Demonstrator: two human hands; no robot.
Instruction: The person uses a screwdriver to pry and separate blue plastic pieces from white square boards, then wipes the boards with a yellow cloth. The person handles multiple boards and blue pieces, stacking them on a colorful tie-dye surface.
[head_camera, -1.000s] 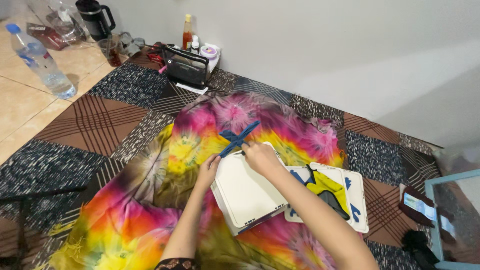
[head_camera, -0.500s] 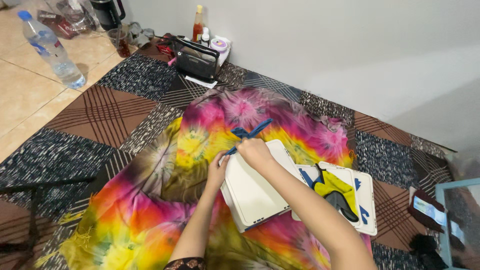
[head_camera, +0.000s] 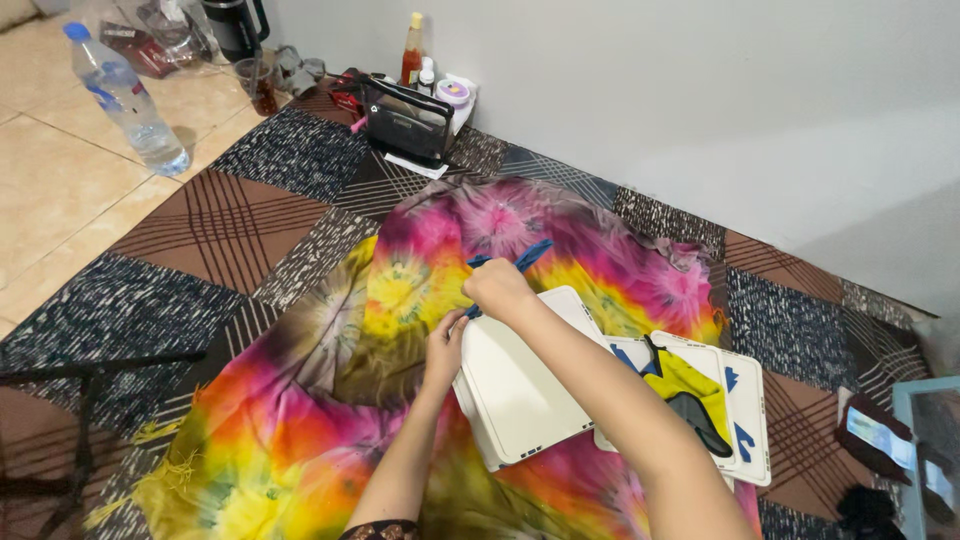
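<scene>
A white flat board (head_camera: 520, 385) lies on a tie-dye cloth (head_camera: 330, 400) spread over a patterned mat. My left hand (head_camera: 445, 348) grips the board's left edge near its top corner. My right hand (head_camera: 497, 290) is closed on a blue cross-shaped strap (head_camera: 530, 255) at that same corner; only the strap's far tips show past my fingers. To the right lies a second white panel (head_camera: 748, 420) with blue marks, and a folded yellow and grey cloth (head_camera: 690, 385) rests on it.
Against the wall stand a black pouch (head_camera: 405, 120), small bottles (head_camera: 412, 50) and a jar. A water bottle (head_camera: 125, 100) stands on the tiled floor at far left. A black stand leg (head_camera: 90, 365) crosses the left edge. A blue-framed object (head_camera: 925, 440) sits at right.
My right hand has closed further over the blue strap, so less of it shows. The view has shifted slightly; the board and left hand keep their relation.
</scene>
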